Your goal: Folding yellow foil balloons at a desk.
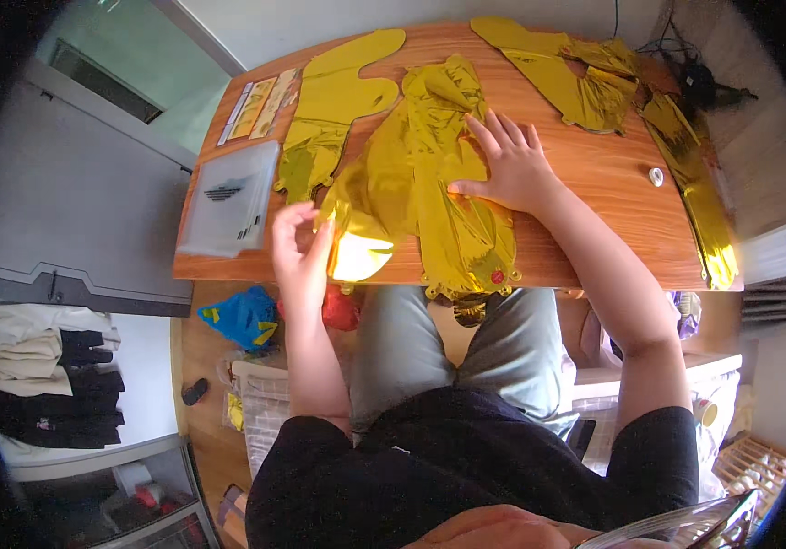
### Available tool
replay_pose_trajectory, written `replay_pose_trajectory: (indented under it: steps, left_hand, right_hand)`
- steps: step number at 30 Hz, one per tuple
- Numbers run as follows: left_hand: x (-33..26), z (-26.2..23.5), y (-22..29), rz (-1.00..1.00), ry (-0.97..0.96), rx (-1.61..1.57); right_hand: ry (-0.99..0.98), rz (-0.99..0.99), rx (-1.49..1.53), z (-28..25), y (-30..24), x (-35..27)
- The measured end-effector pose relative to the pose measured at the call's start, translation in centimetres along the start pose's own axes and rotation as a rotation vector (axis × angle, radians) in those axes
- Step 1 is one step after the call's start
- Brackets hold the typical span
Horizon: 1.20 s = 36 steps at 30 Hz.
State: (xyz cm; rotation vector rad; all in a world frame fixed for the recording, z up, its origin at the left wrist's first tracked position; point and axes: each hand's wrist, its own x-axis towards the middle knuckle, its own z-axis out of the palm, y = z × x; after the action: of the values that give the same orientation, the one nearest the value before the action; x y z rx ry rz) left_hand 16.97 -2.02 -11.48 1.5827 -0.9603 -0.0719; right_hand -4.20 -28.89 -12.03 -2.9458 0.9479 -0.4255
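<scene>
A flat, crinkled gold foil balloon [425, 165] lies across the middle of the wooden table, its lower end at the front edge. With thumb and fingers pinched, my left hand [301, 258] grips a lifted, shiny flap on this balloon's left side. My right hand [519, 172] rests on the balloon's upper right edge, fingers spread and palm down. A small red spot [497, 275] shows near the balloon's lower end. Left of it lies another flat gold foil balloon [338, 87] with a rounded, curved outline.
More flat gold foil balloons lie at the back right [539, 59] and along the right edge [681, 160]. A small white roll [655, 177] sits near them. Clear plastic sleeves [228, 201] and printed cards [260, 105] occupy the table's left side. Dark cables [690, 78] bunch at the back right corner.
</scene>
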Motion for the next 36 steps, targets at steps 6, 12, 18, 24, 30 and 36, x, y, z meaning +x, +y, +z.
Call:
replay_pose_trajectory:
  steps: [6,12,18,24,30,36]
  left_hand:
    - [4.9,3.8,7.0,-0.043,-0.429,-0.319]
    - [6.4,10.7,4.9,-0.148,-1.054,-0.477]
    - [9.5,10.0,0.1,-0.285,-0.693,-0.564]
    - [10.7,9.2,-1.1,0.600,-0.924,0.674]
    - [11.1,10.6,-0.6,0.608,-1.036,0.784]
    - [11.5,10.0,-1.6,0.569,-1.026,0.765]
  right_hand:
    - [-0.018,0.003,0.010,-0.2,0.2,-0.1]
    - [0.034,-0.035,-0.047,2.0,1.0,0.3]
    - [0.046,-0.047,-0.178,4.1,2.4,0.9]
    - [0.065,-0.072,-0.331,4.7,2.3,1.2]
    - [0.257,-0.055,-0.357,7.5,4.7,1.6]
    - [0.109,-0.067,-0.326,5.5,3.4,1.4]
